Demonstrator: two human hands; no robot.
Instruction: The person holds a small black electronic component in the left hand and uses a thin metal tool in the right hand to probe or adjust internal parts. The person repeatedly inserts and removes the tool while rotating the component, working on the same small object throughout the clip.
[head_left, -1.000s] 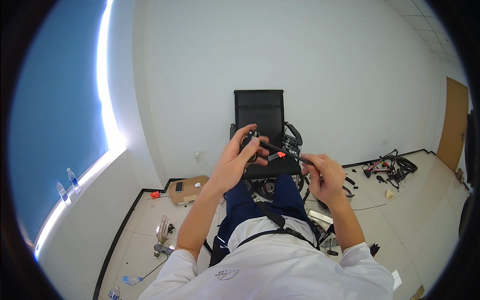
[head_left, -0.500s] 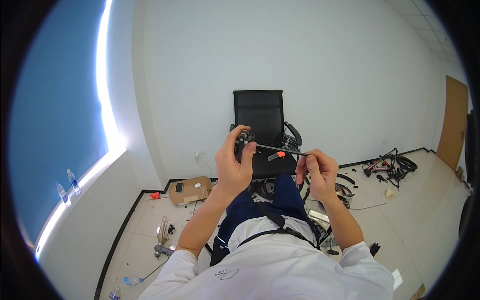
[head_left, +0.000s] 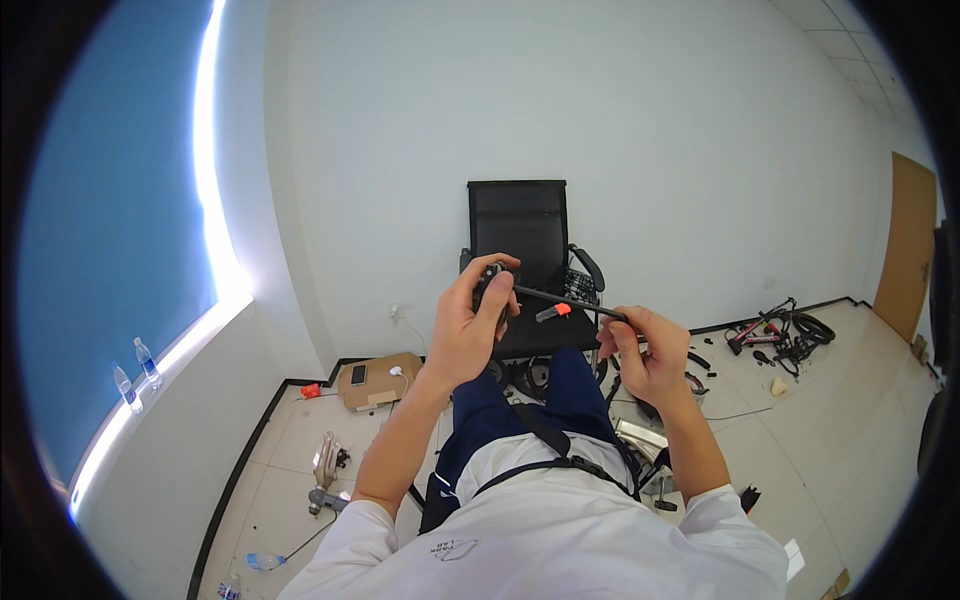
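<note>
Your left hand (head_left: 468,330) is raised in front of you, fingers curled tight around a small black part (head_left: 490,275), thumb pressing on its top. From that part a thin black rod (head_left: 565,300) runs to your right, where your right hand (head_left: 645,350) pinches its far end between thumb and forefinger, the other fingers folded in. A little red-tipped piece (head_left: 553,313) hangs just below the rod, between your hands. You look to be mid-way through seating or turning the rod in the part; the next move probably calls for a steady left grip while the right fingers work the rod's end, keeping it straight so it does not bind. Both things are held in the air above your lap, in front of the black chair (head_left: 520,235). Nothing crowds your hands. On the floor lie a cardboard box (head_left: 378,383) to the left, loose bike parts (head_left: 775,335) to the right near the wall, and bottles (head_left: 135,372) on the window ledge, all well apart from the work.
</note>
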